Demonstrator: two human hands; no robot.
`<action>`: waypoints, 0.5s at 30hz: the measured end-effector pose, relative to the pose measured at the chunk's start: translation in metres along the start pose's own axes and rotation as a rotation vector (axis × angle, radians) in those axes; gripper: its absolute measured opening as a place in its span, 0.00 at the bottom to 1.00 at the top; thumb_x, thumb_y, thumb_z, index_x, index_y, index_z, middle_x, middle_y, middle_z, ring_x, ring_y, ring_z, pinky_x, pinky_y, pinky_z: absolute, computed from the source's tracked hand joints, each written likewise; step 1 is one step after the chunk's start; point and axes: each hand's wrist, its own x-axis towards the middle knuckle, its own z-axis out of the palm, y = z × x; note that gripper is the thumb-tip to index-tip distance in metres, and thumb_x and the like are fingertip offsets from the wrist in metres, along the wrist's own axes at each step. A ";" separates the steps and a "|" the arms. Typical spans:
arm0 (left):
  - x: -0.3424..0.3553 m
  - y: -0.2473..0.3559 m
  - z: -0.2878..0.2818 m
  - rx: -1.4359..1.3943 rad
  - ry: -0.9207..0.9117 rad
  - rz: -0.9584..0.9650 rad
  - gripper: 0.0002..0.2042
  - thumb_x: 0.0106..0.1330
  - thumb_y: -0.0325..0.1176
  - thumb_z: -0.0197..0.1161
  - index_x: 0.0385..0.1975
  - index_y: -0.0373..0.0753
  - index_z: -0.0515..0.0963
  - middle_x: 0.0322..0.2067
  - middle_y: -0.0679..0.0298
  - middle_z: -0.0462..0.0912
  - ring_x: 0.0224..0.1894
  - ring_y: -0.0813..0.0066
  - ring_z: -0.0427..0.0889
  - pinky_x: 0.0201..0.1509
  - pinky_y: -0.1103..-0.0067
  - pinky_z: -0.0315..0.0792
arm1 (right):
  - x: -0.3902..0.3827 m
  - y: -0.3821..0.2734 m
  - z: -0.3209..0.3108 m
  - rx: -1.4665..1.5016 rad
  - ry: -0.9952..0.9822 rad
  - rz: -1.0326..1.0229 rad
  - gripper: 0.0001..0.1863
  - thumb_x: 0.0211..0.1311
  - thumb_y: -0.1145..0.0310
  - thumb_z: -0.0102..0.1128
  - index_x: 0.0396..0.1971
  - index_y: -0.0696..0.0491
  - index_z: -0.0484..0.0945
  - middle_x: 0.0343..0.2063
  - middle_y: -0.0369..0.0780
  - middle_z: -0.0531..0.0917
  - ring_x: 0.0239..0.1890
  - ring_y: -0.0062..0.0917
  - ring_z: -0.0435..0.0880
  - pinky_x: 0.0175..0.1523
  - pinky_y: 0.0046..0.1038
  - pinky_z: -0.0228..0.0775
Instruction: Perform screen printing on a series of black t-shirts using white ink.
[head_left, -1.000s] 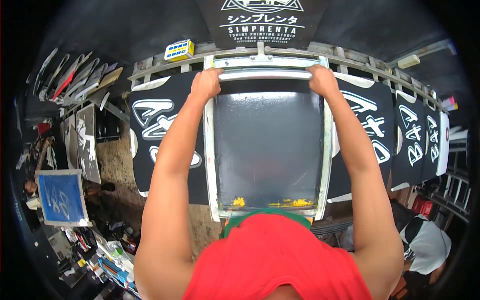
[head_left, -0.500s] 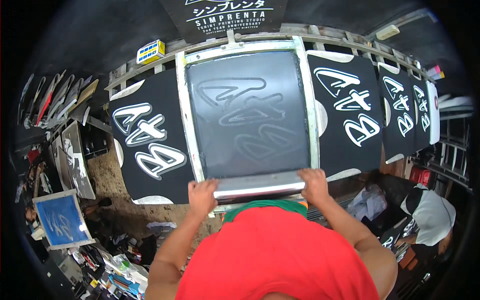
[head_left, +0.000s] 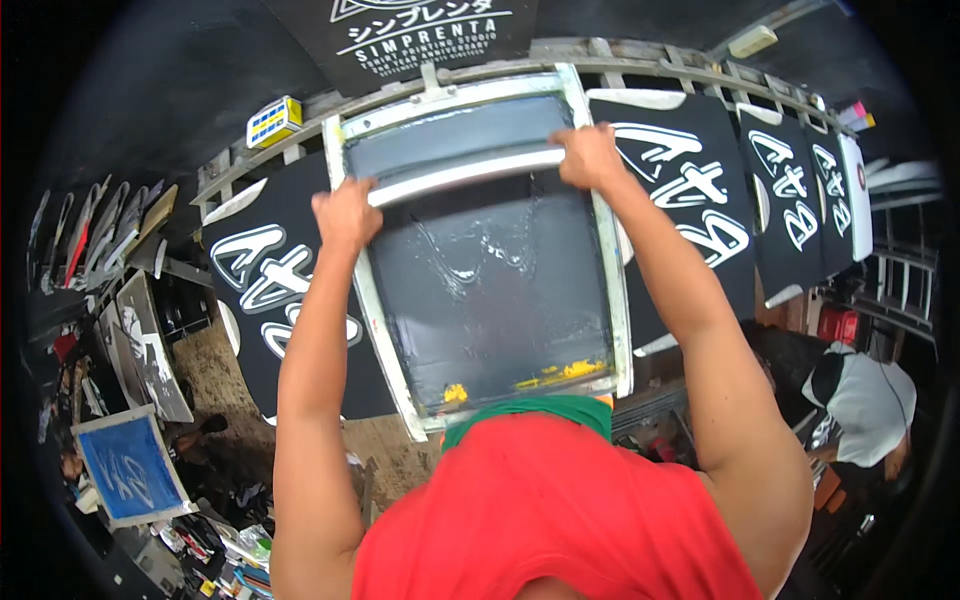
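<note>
Two bare hands work before me, and in the head view each is closed around one end of a pale bar (head_left: pixel 470 174), the left hand (head_left: pixel 346 214) and the right hand (head_left: pixel 588 158) gripping it between them. It sits in the far part of a whitish screen frame (head_left: pixel 612 290), which holds a dark mesh (head_left: pixel 490 320) with shiny, wet-looking streaks and yellow patches (head_left: pixel 455 393) at the near edge. A white, yellow and blue box (head_left: pixel 274 122) stands by the wooden rail (head_left: pixel 680 70) beyond; I can't see inside it.

As for writing, a black poster (head_left: pixel 425 45) past the rail carries several lines of white lettering, the box has blue printed marks, and black panels on either side, such as the left panel (head_left: pixel 275 265), bear big, slanting white letters with outlines.

The bar's long axis runs side to side, about parallel with the frame's far edge, its right end a little farther from the red-shirted body. Off to the right, another person (head_left: pixel 865 400) in a pale top bends over.
</note>
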 end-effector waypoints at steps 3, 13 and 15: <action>-0.113 0.017 0.024 -0.081 -0.010 0.106 0.21 0.46 0.29 0.66 0.45 0.49 0.84 0.39 0.63 0.86 0.40 0.61 0.85 0.50 0.61 0.67 | -0.125 -0.013 0.011 -0.002 -0.078 0.028 0.25 0.46 0.75 0.60 0.49 0.47 0.86 0.45 0.45 0.88 0.50 0.39 0.84 0.65 0.49 0.60; -0.291 0.040 0.015 -0.231 -0.155 0.141 0.24 0.43 0.27 0.69 0.46 0.49 0.84 0.41 0.67 0.86 0.47 0.67 0.82 0.55 0.64 0.63 | -0.297 -0.033 0.039 0.214 -0.153 -0.026 0.19 0.43 0.78 0.58 0.38 0.49 0.87 0.38 0.38 0.88 0.47 0.35 0.86 0.69 0.53 0.55; -0.234 0.023 0.014 -0.229 0.018 0.118 0.23 0.43 0.25 0.68 0.44 0.48 0.82 0.46 0.66 0.83 0.51 0.61 0.80 0.59 0.61 0.64 | -0.234 -0.030 0.009 0.183 -0.118 -0.009 0.22 0.44 0.78 0.58 0.43 0.50 0.86 0.41 0.42 0.88 0.50 0.36 0.85 0.70 0.51 0.55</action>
